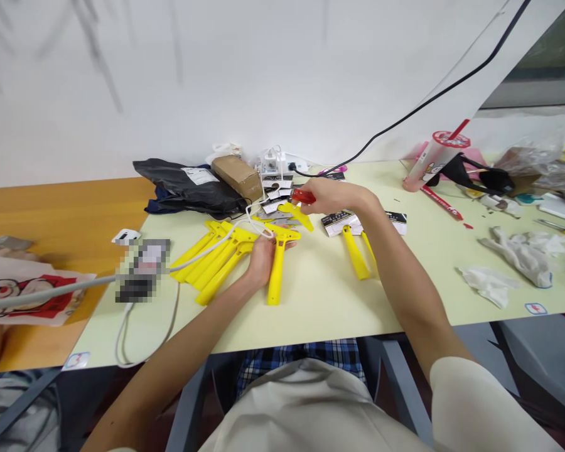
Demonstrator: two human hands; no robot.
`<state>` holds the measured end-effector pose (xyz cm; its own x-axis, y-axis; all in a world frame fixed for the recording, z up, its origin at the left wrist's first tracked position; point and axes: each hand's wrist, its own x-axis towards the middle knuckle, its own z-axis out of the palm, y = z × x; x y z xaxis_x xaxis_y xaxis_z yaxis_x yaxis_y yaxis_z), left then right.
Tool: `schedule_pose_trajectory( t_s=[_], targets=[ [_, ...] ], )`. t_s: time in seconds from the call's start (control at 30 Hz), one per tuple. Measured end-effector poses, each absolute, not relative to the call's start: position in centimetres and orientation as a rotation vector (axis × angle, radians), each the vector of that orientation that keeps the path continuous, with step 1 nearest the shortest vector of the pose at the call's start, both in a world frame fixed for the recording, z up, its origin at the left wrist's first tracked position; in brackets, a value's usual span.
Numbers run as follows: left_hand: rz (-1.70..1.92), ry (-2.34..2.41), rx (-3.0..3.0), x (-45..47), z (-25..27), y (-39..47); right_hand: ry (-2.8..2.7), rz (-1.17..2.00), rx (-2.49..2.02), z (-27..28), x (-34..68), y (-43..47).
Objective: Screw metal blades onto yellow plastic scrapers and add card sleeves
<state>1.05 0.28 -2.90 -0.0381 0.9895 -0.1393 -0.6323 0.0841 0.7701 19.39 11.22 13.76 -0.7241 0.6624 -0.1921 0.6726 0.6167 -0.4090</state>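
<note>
My left hand (262, 258) is closed around the head end of a yellow plastic scraper handle (276, 270), whose grip points toward me. Above it, my right hand (332, 193) grips a red-handled tool (304, 196); its working end is too small to make out. A smaller yellow piece (301, 216) lies just below the right hand, at the left hand's far side. Several more yellow scraper handles (216, 257) lie fanned out left of my left hand. Two others (355, 254) rest beneath my right forearm, beside black-and-white printed cards (336, 223).
A white cable (207, 251) crosses the handles from a power strip (277, 164). Behind lie a black plastic bag (183, 185) and a brown box (239, 176). To the right are a drink cup (435, 160) and crumpled white gloves (522, 257). Another person's hand holds a printed bag (23, 285) at left.
</note>
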Motion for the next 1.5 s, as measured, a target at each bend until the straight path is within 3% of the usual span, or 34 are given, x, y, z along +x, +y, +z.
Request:
schedule_pose_trajectory(
  t_s=[0.33, 0.63, 0.87, 1.17, 1.5],
  targets=[
    [1.424, 0.893, 0.59, 1.3, -2.6, -0.1, 2.954, -1.075, 0.962, 13.3, 18.8, 10.8],
    [1.378, 0.853, 0.574, 1.4, -2.3, -0.1, 3.204, -0.843, 0.759, 12.2, 17.9, 11.2],
    [1.441, 0.782, 0.502, 0.9, -2.3, 0.1, 3.231, -0.851, 1.04, 12.0, 17.4, 11.1],
    [1.473, 0.711, 0.524, 0.8, -2.4, 0.2, 3.233, -1.243, 1.141, 10.8, 15.9, 11.3],
    [1.525, 0.707, 0.456, 0.3, -2.5, 0.7, 3.044, -1.19, 1.115, 10.8, 16.8, 11.5]
  ],
)
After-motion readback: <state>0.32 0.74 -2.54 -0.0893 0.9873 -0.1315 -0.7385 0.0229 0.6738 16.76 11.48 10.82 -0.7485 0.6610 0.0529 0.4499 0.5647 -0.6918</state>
